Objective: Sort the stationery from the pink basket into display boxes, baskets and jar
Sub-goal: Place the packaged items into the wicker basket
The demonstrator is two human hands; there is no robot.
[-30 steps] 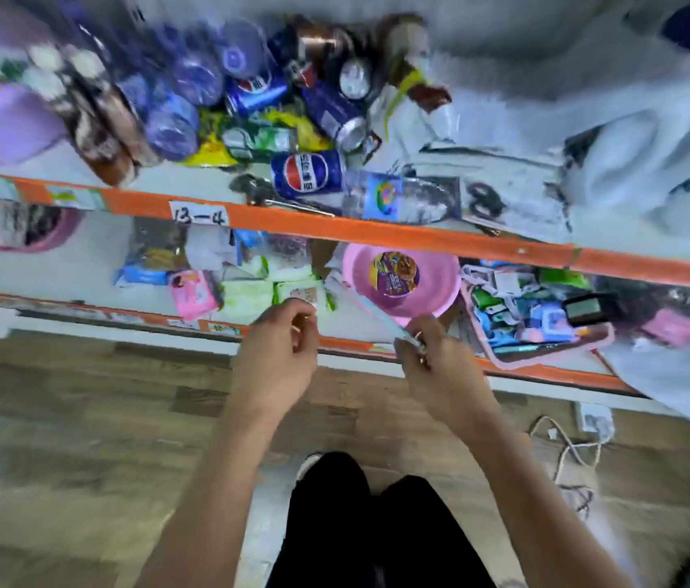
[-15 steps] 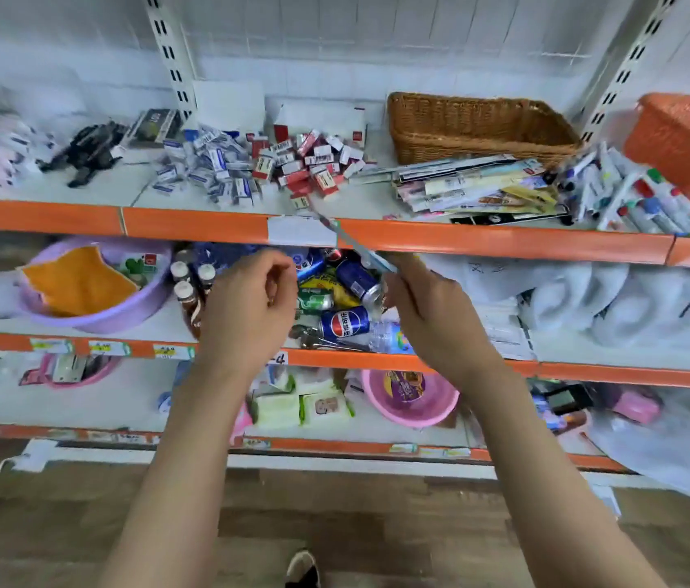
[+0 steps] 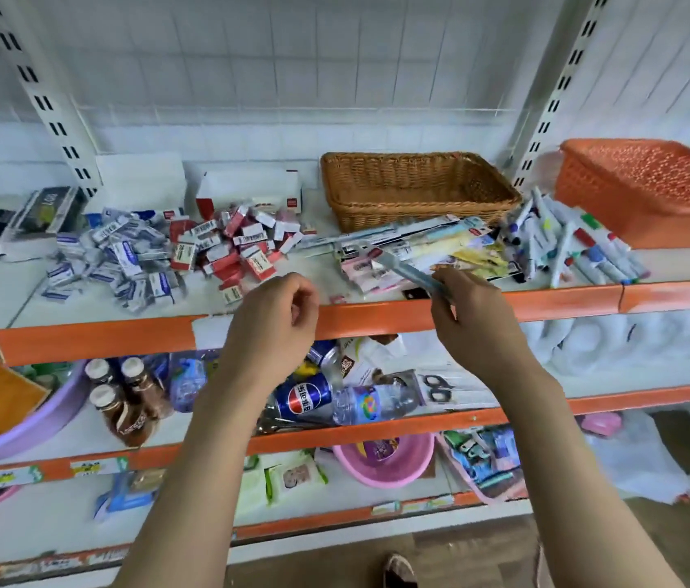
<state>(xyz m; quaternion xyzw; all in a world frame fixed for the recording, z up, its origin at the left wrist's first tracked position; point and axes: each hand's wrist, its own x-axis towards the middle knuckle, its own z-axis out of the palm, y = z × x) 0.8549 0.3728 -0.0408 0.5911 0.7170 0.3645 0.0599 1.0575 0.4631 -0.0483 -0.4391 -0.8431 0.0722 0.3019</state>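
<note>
2 hands are up at the top shelf [image 3: 462,303] in our single head view. Our right hand [image 3: 476,320] pinches a slim blue packaged pen [image 3: 402,271], angled toward the pile of packaged stationery [image 3: 432,248] lying just in front of the wicker basket [image 3: 415,188]; we judge the pen is held low and slanted so it can be laid with its own kind. Our left hand [image 3: 275,316] hovers beside it with fingers loosely curled, holding nothing we can see. Loose markers [image 3: 576,248] lie near the orange basket [image 3: 648,193].

Compared with 0.5 s ago, the view has tilted upward and both hands have risen from the middle shelf level to the top shelf edge, the pen now over the pile.
</note>
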